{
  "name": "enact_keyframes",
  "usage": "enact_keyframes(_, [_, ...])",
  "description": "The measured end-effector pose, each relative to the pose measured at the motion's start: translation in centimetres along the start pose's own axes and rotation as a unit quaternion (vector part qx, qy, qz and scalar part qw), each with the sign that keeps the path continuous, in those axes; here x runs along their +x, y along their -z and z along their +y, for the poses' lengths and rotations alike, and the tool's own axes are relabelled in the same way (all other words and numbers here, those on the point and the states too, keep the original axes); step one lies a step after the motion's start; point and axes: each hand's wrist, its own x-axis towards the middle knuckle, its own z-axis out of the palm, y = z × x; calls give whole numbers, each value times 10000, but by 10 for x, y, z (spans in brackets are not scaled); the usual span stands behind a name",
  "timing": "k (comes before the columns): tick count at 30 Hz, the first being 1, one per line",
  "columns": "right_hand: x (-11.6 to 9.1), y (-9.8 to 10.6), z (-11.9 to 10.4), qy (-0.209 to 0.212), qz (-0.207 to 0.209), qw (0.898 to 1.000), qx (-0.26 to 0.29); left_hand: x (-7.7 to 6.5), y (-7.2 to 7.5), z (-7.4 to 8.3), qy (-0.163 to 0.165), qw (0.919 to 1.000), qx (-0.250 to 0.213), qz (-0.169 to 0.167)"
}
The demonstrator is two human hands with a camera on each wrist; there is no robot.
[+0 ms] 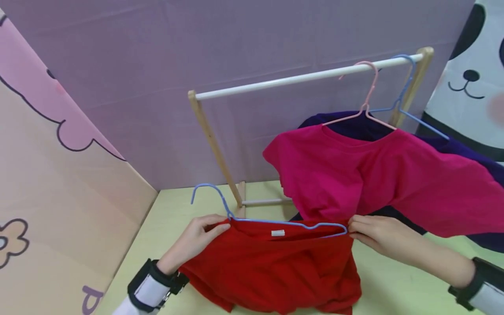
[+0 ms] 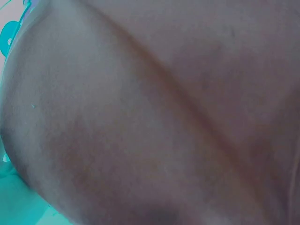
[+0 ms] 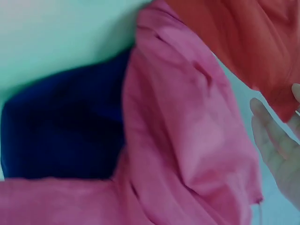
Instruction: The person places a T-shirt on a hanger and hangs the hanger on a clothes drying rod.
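Note:
A red shirt (image 1: 275,267) hangs between both hands in the head view, a white label inside its collar. A blue hanger (image 1: 271,221) lies across the neck opening, its hook pointing up and left. My left hand (image 1: 206,238) pinches the shirt's left shoulder near the base of the hook. At the other shoulder, by the hanger's right end, my right hand (image 1: 378,234) pinches the red cloth. The right wrist view shows that hand (image 3: 281,154) with thumb and a finger on the red fabric (image 3: 253,47). Skin fills most of the left wrist view.
Behind stands a clothes rack with a white rail (image 1: 291,80) and wooden posts. A pink shirt (image 1: 334,170) on a pink hanger (image 1: 368,94) and a dark blue garment (image 1: 320,119) on a blue hanger (image 1: 403,92) hang at its right. The tabletop (image 1: 173,210) is pale yellow-green.

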Motion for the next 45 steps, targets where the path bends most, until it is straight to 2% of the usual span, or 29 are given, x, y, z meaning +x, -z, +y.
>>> enact_keyframes(5, [13,19,-5,-89,66,9997,211,1,-3,4,-169,9997,124,151])
enact_keyframes(12, [32,27,-17,-252,-2,9960,859,6,-17,14,-468,9983,279,208])
enact_keyframes(16, [44,26,-24,-286,-38,9926,1176,11,-30,19,-605,9976,247,215])
enact_keyframes(20, [55,22,-30,-330,-164,9867,1586,15,-41,25,-591,9979,174,221])
enact_keyframes(25, [64,12,-36,-148,83,9811,1928,17,-46,34,-452,9982,-45,381])
enact_keyframes(27, [65,8,-38,-230,110,9774,2097,18,-47,36,-440,9981,-80,415])
enact_keyframes(31, [64,7,-41,-1040,-342,9617,2512,17,-47,37,-564,9975,-126,414])
enact_keyframes(34, [61,12,-41,-1776,-915,9411,2729,17,-47,38,-640,9970,-133,420])
enact_keyframes(37, [57,18,-37,-2125,-1378,9275,2749,16,-46,38,-624,9968,-114,479])
enact_keyframes(40, [51,23,-30,-2259,-1846,9200,2618,16,-45,38,-553,9968,-107,567])
enact_keyframes(43, [44,24,-22,-2122,-2246,9189,2454,15,-44,37,-547,9965,-131,613])
enact_keyframes(45, [41,23,-19,-1999,-2388,9158,2538,15,-44,37,-607,9961,-129,626])
